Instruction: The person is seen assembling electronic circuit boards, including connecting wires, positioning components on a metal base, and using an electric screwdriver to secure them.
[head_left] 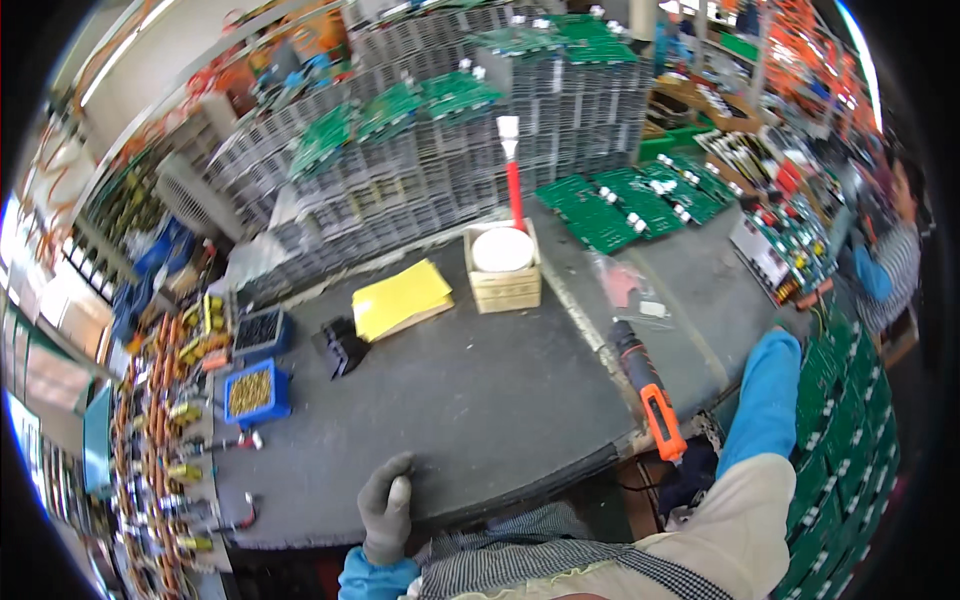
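Observation:
My left hand, in a grey glove, hovers by the front edge of the dark work table. Its fingers are loosely bent and apart, with nothing visible in them. My right arm, in a blue sleeve, reaches far to the right. There, my right hand is close to a circuit board assembly with a metal plate and coloured parts. The fingers of that hand are too small and partly hidden to make out a grip. Between my arms, an orange and black power screwdriver lies near the table edge.
Yellow sheets, a wooden box with a white round container and red-handled brush, and a blue bin of brass-coloured fasteners stand on the table. Green circuit boards lie behind. Another person is at far right.

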